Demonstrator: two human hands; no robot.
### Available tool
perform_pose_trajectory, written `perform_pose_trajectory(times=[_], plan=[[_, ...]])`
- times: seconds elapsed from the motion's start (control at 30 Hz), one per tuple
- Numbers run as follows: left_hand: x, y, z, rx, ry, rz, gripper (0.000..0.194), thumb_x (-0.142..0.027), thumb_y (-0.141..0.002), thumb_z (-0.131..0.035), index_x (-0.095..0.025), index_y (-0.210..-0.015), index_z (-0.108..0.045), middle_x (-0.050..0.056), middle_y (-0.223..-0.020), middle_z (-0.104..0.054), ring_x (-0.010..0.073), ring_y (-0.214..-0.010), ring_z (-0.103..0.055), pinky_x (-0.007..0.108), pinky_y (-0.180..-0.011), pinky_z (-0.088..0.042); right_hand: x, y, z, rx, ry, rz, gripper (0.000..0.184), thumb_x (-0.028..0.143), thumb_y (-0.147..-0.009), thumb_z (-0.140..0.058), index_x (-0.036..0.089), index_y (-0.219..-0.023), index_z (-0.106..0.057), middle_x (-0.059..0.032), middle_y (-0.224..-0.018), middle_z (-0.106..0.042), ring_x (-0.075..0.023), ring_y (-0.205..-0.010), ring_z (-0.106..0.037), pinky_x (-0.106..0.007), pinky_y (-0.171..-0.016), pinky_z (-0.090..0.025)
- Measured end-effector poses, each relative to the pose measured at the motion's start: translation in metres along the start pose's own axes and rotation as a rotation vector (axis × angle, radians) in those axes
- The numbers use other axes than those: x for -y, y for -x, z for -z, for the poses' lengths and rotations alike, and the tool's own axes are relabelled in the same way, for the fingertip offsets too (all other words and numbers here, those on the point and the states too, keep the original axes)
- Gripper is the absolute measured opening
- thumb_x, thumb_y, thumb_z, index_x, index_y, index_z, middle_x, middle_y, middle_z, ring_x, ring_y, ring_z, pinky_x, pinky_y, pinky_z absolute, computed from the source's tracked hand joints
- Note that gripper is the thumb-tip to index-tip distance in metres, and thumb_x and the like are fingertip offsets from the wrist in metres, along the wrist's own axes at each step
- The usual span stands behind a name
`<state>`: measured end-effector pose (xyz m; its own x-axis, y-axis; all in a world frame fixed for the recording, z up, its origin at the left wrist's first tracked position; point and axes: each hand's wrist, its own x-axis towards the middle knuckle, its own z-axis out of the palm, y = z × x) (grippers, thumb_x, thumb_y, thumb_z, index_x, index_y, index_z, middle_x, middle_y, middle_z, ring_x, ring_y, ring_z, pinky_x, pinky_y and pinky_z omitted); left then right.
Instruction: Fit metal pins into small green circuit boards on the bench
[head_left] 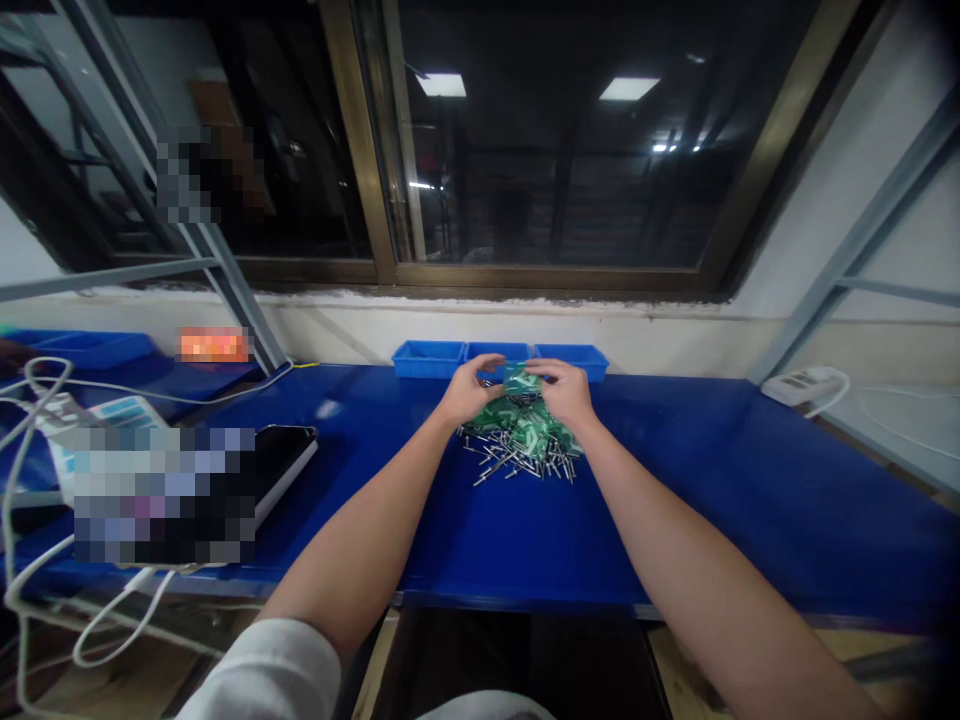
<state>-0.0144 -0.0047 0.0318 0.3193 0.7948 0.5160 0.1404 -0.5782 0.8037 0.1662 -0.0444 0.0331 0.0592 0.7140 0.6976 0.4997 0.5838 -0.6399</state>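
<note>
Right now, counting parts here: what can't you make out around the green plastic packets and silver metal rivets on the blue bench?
Head view only:
Green packet: left hand and right hand cover most of its print.
Silver rivets: too small to size or count.
Blue bins: front walls hide their contents.

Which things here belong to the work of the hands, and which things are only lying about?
In the work: left hand, right hand, green packet, pile of metal rivets.
Lying about: blue plastic bins, white power strip.
</note>
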Motion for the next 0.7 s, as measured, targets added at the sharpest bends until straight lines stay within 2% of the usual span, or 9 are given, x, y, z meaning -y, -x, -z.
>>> perform_pose_trajectory(times=[0.1, 0.17, 0.23, 0.3, 0.43, 0.53, 0.6, 0.7], plan=[[-0.002, 0.001, -0.001, 0.004, 0.062, 0.014, 0.059, -0.022, -0.063, -0.072, -0.018, -0.119, -0.054, 0.010, -0.109, -0.063, 0.0220, -0.093, -0.059, 0.028, -0.075, -0.043, -0.004, 0.000, -0.002, 0.047, -0.026, -0.055, 0.018, 0.018, -0.070, -0.057, 0.021, -0.080, -0.072, -0.0034, -0.089, -0.070, -0.0209, -0.088, -0.063, -0.035, -0.081, -0.048], [-0.001, 0.001, -0.001, -0.018, 0.054, 0.014, 0.051, -0.028, -0.066, -0.072, -0.017, -0.114, -0.058, 0.011, -0.107, -0.064, 0.0223, -0.092, -0.059, 0.029, -0.075, -0.043, -0.007, 0.000, -0.005, 0.094, -0.076, -0.108, 0.016, 0.025, -0.068, -0.062, 0.019, -0.080, -0.071, -0.0044, -0.082, -0.070, -0.0207, -0.078, -0.063, -0.034, -0.073, -0.049], [0.000, 0.002, -0.001, -0.045, 0.046, 0.017, 0.045, -0.032, -0.067, -0.071, -0.015, -0.107, -0.061, 0.010, -0.100, -0.065, 0.0220, -0.089, -0.060, 0.028, -0.073, -0.044, -0.010, 0.000, -0.007, 0.131, -0.164, -0.169, 0.022, 0.029, -0.065, -0.065, 0.015, -0.082, -0.069, -0.0042, -0.073, -0.068, -0.0186, -0.067, -0.062, -0.031, -0.064, -0.048], [0.002, 0.002, -0.003, -0.051, 0.080, 0.025, 0.046, -0.033, -0.068, -0.070, -0.015, -0.108, -0.057, 0.007, -0.087, -0.066, 0.0190, -0.080, -0.060, 0.027, -0.070, -0.044, -0.012, 0.000, -0.009, 0.135, -0.241, -0.237, 0.034, 0.031, -0.062, -0.068, 0.012, -0.090, -0.065, -0.0018, -0.064, -0.064, -0.0155, -0.057, -0.058, -0.028, -0.056, -0.045], [0.006, 0.003, -0.009, -0.035, 0.214, 0.024, 0.046, -0.029, -0.069, -0.069, -0.018, -0.109, -0.049, -0.001, -0.074, -0.059, 0.0109, -0.064, -0.055, 0.022, -0.061, -0.042, -0.012, 0.000, -0.009, 0.141, -0.243, -0.316, 0.058, 0.032, -0.059, -0.071, 0.012, -0.111, -0.055, 0.0052, -0.052, -0.054, -0.0105, -0.045, -0.048, -0.023, -0.047, -0.039], [0.005, 0.002, -0.011, 0.005, 0.210, 0.043, 0.031, -0.028, -0.067, -0.069, -0.016, -0.093, -0.055, -0.001, -0.070, -0.056, 0.0093, -0.059, -0.052, 0.021, -0.057, -0.039, -0.009, 0.000, -0.008, 0.164, -0.212, -0.305, 0.065, 0.034, -0.060, -0.070, 0.014, -0.119, -0.049, 0.0055, -0.052, -0.054, -0.0106, -0.045, -0.048, -0.023, -0.046, -0.037], [0.004, 0.001, -0.010, 0.003, 0.173, 0.081, 0.024, -0.027, -0.066, -0.068, -0.014, -0.085, -0.060, -0.001, -0.065, -0.056, 0.0100, -0.057, -0.050, 0.022, -0.055, -0.038, -0.008, 0.001, -0.007, 0.152, -0.194, -0.291, 0.068, 0.036, -0.062, -0.070, 0.014, -0.122, -0.047, 0.0024, -0.058, -0.059, -0.0128, -0.051, -0.054, -0.024, -0.051, -0.041], [0.003, -0.003, -0.004, -0.117, 0.154, 0.176, 0.021, -0.027, -0.065, -0.065, -0.014, -0.081, -0.065, 0.000, -0.063, -0.059, 0.0111, -0.054, -0.049, 0.024, -0.055, -0.037, -0.008, 0.002, -0.007, 0.114, -0.133, -0.266, 0.063, 0.038, -0.066, -0.067, 0.015, -0.122, -0.047, -0.0032, -0.069, -0.066, -0.0168, -0.064, -0.061, -0.029, -0.064, -0.046]])
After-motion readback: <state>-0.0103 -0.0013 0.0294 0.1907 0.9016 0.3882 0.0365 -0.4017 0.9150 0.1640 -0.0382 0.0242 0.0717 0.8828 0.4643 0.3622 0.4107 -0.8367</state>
